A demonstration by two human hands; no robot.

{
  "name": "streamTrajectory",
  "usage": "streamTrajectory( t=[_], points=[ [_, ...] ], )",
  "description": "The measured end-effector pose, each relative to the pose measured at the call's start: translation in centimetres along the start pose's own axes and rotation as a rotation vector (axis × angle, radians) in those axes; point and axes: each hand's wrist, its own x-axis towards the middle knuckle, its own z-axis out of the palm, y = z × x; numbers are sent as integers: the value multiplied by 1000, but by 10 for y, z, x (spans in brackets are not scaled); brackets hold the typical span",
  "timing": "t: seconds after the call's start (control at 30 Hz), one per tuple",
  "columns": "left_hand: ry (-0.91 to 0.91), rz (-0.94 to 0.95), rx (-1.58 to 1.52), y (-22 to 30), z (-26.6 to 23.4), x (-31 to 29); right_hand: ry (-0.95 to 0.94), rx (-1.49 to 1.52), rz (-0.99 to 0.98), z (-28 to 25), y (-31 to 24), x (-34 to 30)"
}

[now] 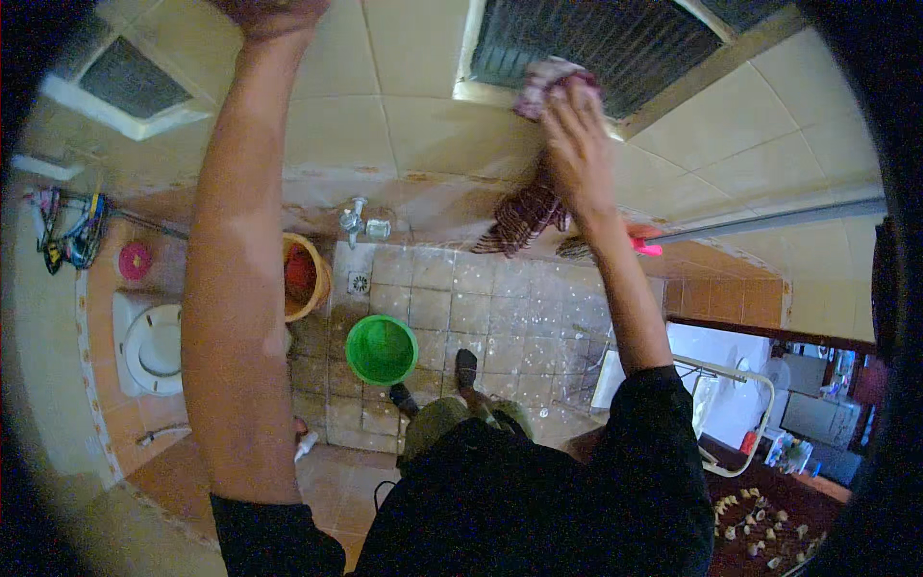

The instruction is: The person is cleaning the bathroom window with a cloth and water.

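Note:
My right hand point(575, 130) presses a bunched maroon-and-white striped cloth point(540, 88) against the lower edge of a louvred window point(596, 48) high on the tiled wall. Its fingers are bent over the bundle and slightly blurred. A loose end of the cloth hangs down behind my wrist. My left arm reaches up the wall, and my left hand point(274, 12) is cut off by the top of the picture, its fingers hidden.
Below me on the wet tiled floor stand a green bucket point(382, 349) and an orange bucket point(312, 279). A tap point(353, 221) juts from the wall. At left is a toilet point(154, 349); at right, a metal rod point(769, 219) and a white-framed rack point(764, 404).

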Motion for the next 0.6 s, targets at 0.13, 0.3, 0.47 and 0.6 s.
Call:
streamTrajectory(
  t=[0.13,0.3,0.47,0.6],
  points=[
    [-42,-176,-177,22,2,-5,-33,-57,-69,-6,-25,52],
    [-89,-182,-156,19,3,-5,67,-5,-17,-8,-24,62],
    [-100,-227,-139,23,1,-3,128,22,61,-7,-22,61],
    [-70,-238,-181,26,0,-1,71,5,105,-1,-38,54]
  ],
)
